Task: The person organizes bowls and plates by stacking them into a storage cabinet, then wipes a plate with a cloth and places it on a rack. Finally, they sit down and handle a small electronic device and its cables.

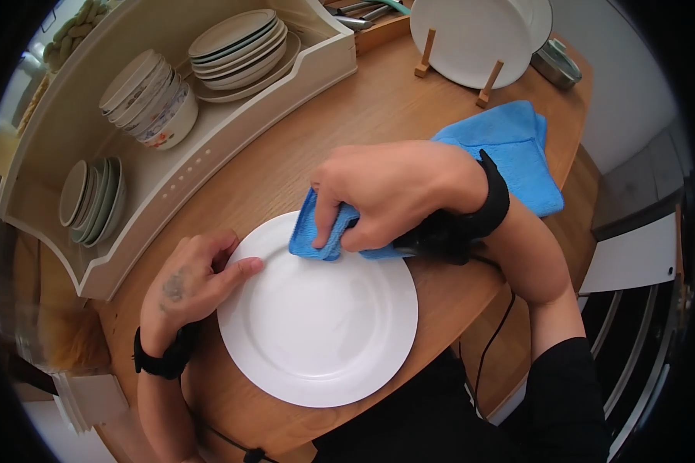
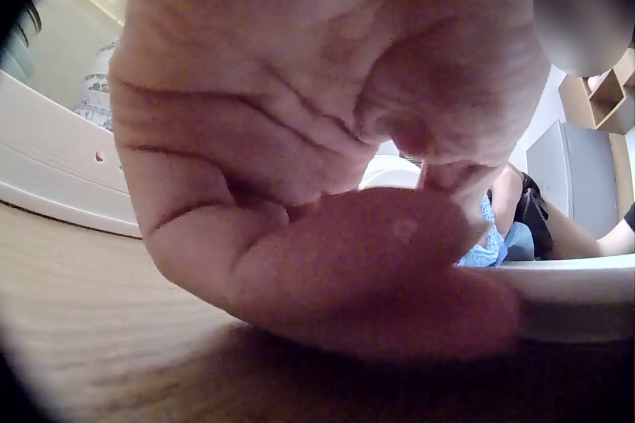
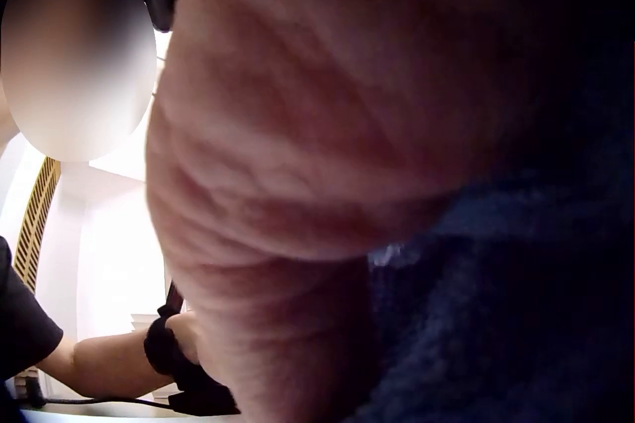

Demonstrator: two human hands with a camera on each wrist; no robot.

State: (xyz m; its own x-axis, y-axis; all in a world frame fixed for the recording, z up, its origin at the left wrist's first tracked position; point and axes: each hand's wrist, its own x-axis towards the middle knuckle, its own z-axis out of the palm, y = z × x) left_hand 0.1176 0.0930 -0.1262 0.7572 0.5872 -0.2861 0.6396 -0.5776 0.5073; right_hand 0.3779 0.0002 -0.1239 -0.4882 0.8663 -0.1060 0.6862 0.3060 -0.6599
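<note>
A white plate [image 1: 316, 324] lies on the wooden table near its front edge. At its upper left rim my left hand [image 1: 197, 282] holds the edge, thumb over the top and the other fingers curled low beside it. The left wrist view shows those curled fingers [image 2: 367, 264] close to the table, right by the plate's side. My right hand [image 1: 394, 185] grips a folded blue cloth [image 1: 305, 231] and presses it onto the plate's far rim. Dark blue cloth fills the lower right of the right wrist view, under the palm [image 3: 298, 145].
A cream shelf [image 1: 224, 147] at the back left holds stacked bowls [image 1: 150, 100] and stacked plates [image 1: 239, 50]. Another blue cloth [image 1: 510, 154] lies at the right, behind my right wrist. Beyond it, white plates [image 1: 471, 38] stand in a wooden rack [image 1: 488, 85] beside a glass container [image 1: 556, 65].
</note>
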